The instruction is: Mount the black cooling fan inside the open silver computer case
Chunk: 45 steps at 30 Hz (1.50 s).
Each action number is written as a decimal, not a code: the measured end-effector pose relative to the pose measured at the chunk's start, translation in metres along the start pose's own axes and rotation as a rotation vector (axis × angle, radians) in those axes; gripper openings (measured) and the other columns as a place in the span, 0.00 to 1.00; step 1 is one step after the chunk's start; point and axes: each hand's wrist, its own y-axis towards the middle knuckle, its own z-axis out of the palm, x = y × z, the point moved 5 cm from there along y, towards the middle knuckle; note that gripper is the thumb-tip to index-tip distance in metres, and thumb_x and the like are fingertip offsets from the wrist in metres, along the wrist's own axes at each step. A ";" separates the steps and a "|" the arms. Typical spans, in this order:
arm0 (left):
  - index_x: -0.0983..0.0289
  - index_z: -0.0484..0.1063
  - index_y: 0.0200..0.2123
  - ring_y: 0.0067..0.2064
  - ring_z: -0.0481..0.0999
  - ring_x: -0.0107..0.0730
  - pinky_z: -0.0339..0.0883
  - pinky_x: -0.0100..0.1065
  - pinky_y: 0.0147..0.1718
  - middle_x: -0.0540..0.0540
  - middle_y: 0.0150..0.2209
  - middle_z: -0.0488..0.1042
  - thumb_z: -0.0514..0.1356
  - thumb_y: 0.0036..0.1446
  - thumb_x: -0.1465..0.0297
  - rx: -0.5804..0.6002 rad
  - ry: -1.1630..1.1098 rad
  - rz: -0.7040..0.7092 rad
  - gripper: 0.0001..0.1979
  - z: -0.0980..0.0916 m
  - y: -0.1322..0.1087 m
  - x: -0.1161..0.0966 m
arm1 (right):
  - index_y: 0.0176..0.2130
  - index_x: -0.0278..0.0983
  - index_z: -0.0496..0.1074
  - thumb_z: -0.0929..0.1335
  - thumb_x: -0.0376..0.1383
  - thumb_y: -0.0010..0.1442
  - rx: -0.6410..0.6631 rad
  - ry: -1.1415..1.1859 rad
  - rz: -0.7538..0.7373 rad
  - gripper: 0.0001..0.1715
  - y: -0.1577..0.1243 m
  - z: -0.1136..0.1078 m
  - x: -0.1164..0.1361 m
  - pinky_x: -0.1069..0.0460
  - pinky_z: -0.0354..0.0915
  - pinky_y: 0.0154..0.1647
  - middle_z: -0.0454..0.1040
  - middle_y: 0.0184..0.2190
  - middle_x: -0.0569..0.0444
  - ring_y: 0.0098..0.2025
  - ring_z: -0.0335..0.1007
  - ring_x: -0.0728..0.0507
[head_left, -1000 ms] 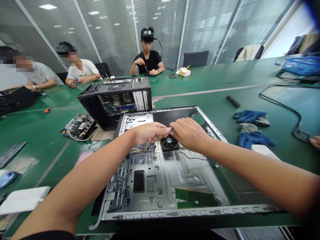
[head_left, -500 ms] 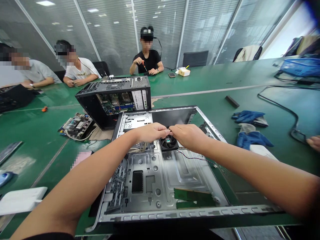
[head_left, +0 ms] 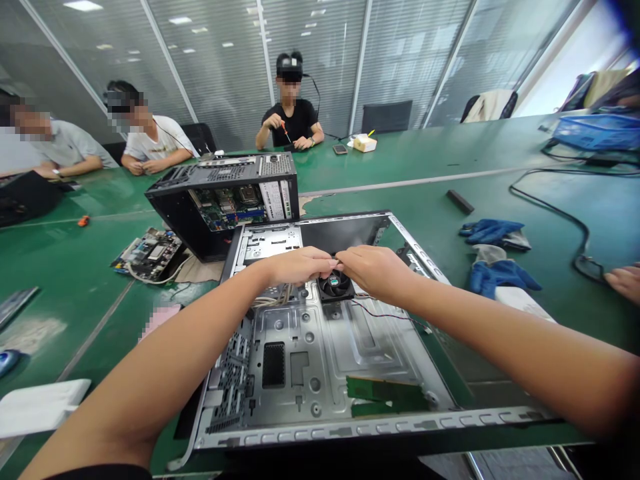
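An open, stripped computer case [head_left: 320, 373] lies flat on the green table in front of me. A small black cooler fan [head_left: 336, 285] sits inside it near the far end, trailing thin red and black wires [head_left: 390, 315]. My left hand [head_left: 299, 265] and my right hand [head_left: 374, 269] meet just above the fan, both with fingers pinched together at its far edge. What the fingertips grip is hidden. A bundle of pale cables [head_left: 273, 297] hangs below my left hand. Two green memory sticks [head_left: 385, 395] rest on the case floor near me.
A second black computer case [head_left: 230, 197] stands behind, with a loose circuit board [head_left: 147, 252] to its left. Blue gloves [head_left: 493, 231] and a black cable [head_left: 570, 217] lie at right. Three people sit at the table's far side; another person's hand [head_left: 624, 280] shows at the right edge.
Both hands stay pinched over the fan, shifted very slightly. The view has drifted a little rightward and down, so objects appear shifted left.
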 end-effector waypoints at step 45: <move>0.63 0.68 0.33 0.31 0.65 0.32 0.56 0.34 0.35 0.55 0.30 0.70 0.41 0.66 0.61 -0.118 0.755 0.124 0.21 0.005 0.002 -0.009 | 0.33 0.37 0.65 0.53 0.40 0.69 0.247 0.211 0.079 0.19 0.000 0.004 -0.003 0.51 0.49 0.29 0.70 0.27 0.51 0.27 0.62 0.46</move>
